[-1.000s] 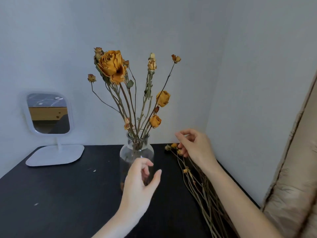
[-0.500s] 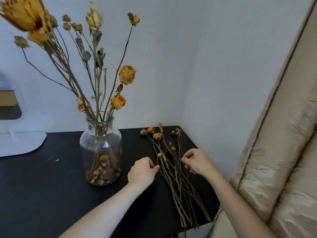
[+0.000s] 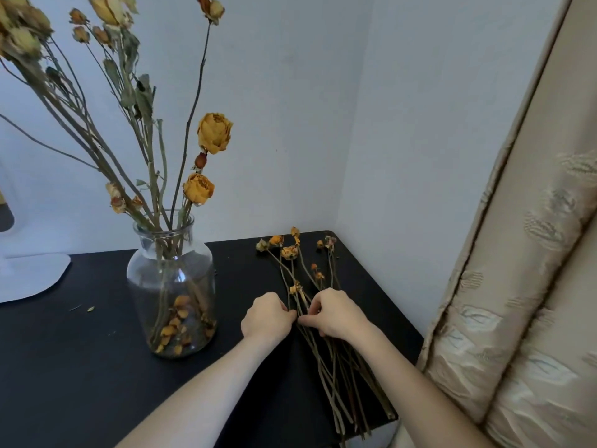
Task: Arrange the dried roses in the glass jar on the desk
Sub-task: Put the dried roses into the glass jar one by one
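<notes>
Both in now: left hand (image 3: 266,315) and right hand (image 3: 336,313), fingers curled, pinch mid-stem the loose bundle of dried yellow roses (image 3: 318,360) lying on the black desk (image 3: 80,367). The clear round glass jar (image 3: 171,286) stands just left of them

Light: was soft, even, cool; white wall (image 3: 290,108) looked bluish.
Shadows: were faint.
Glare: pale sheen lay on glass jar (image 3: 142,270).
Edges: curtain (image 3: 533,286) bowed from wide-angle distortion.

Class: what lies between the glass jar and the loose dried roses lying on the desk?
Head view: bare black desk between glass jar and loose roses, except nearer the camera, where the left hand pinches their stems.
</notes>
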The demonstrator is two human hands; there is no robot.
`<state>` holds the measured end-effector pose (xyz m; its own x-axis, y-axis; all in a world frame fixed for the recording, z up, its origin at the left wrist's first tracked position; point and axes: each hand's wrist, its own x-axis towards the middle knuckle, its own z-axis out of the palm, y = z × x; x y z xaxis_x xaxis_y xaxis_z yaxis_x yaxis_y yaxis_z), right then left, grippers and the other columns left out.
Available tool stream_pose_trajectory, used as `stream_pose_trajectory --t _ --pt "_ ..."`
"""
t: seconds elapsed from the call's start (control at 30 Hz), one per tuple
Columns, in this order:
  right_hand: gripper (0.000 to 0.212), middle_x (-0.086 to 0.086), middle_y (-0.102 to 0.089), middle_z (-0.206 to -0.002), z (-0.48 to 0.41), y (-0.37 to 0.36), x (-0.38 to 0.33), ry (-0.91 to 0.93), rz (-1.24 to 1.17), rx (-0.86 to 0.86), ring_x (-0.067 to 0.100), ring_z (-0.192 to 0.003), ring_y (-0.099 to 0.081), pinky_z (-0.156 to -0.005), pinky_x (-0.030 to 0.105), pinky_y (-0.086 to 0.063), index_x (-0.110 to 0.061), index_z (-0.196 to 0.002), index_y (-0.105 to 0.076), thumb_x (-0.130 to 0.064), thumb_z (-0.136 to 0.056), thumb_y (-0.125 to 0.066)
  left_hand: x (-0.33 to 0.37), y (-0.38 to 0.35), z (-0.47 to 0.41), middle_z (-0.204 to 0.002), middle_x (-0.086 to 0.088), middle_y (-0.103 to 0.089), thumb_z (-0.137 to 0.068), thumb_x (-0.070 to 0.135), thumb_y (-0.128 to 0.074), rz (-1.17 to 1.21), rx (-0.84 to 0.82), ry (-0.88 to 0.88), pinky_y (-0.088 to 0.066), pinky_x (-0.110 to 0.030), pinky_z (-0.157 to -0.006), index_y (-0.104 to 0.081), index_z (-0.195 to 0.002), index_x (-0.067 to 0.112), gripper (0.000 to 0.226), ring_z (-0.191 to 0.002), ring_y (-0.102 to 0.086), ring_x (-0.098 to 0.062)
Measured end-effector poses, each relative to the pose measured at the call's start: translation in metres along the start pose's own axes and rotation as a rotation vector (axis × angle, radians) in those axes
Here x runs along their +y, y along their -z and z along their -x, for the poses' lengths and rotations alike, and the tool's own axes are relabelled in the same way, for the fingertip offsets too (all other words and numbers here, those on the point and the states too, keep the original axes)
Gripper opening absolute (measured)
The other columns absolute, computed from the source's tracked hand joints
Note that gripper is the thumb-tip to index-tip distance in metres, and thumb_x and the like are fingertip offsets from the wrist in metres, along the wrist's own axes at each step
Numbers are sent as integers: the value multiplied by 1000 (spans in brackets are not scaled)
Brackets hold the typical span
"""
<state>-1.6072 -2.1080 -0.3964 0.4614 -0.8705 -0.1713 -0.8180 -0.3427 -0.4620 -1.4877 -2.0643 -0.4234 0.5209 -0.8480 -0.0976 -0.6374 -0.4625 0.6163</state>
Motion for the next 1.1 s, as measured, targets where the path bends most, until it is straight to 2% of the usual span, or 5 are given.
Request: stream_pose_trajectory --t 0.17,0.33,0.73,1.0,1.1 --pt "22 -2 -61 -71 -3 -5 -6 -78 62 -14 18 -79 -65 -69 31 -51 -17 -93 -67 -36 -84 -64 -1 -2 -3 -84 1 -63 -83 31 -61 7 4 36 -44 -29 -65 -65 -87 16 16 -77 -59 -20" --pt "26 3 -68 -85 -5 -7 -6 -125 87 -4 18 -81 -67 -72 32 -54 -14 -99 -64 -34 -84 -63 -1 -3 -3 -86 -1 -65 -82 33 -62 14 -16 59 -49 -30 -66 -65 -90 15 20 -80 -63 -21" --pt "20 2 -68 -77 -1 8 -4 -84 -68 151 15 -73 -67 -71 32 -55 -14 -84 -70 -32 -84 -61 1 0 -4 -74 0 -56 -83 33 -63 24 -17 70 -43 -28 -57 -49 -71 17 24 -72 -59 -19" --pt "20 0 -67 -71 -3 14 4 -94 -148 204 12 -72 -66 -70 28 -53 -15 -74 -68 -32 -84 -62 2 5 -3 -67 3 -51 -85 31 -61 -63 -36 34 -33 -24 -44 -44 -64 19 29 -57 -49 -11" --pt "22 2 -68 -72 -3 16 7 -113 -177 230 13 -71 -66 -71 30 -54 -15 -73 -70 -33 -84 -63 -1 8 -2 -67 4 -48 -87 28 -58 -141 -9 12 -33 -24 -47 -42 -64 18 30 -57 -46 -12"
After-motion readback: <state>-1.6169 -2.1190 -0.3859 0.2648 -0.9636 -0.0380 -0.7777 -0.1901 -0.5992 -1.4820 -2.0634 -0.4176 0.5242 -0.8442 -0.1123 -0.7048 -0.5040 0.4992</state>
